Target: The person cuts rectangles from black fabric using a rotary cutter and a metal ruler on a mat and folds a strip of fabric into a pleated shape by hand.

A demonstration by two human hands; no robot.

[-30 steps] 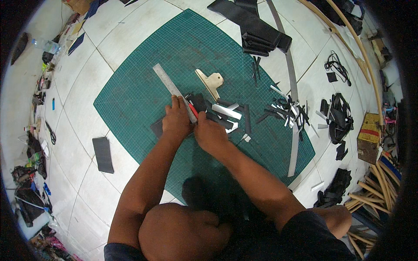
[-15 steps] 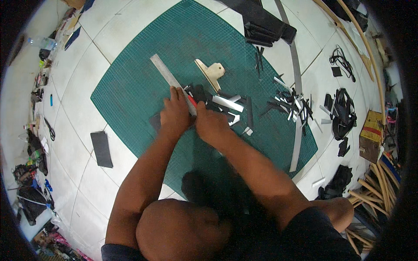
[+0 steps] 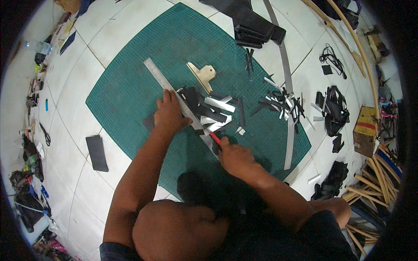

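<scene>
Left hand (image 3: 170, 112): spread, unclenched, pressing on the metal ruler (image 3: 162, 80); I can't see beneath its palm.
Right hand (image 3: 237, 160): closed around a red cutter (image 3: 215, 138), whose tip I can't make out.
Ruler: diagonal on the green cutting mat (image 3: 128, 95), its near end partly lost behind the right hand.
Dark piece (image 3: 148, 123): mostly covered by the left hand.
Offcuts (image 3: 212, 114): overlapping, near a cream clip (image 3: 203, 76).
Black material (image 3: 254, 24): cropped at my view's top.

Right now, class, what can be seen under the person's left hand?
The left hand touches the metal ruler; a black piece pokes out on the hand's left, on the green mat. What lies beneath the palm is covered.
</scene>
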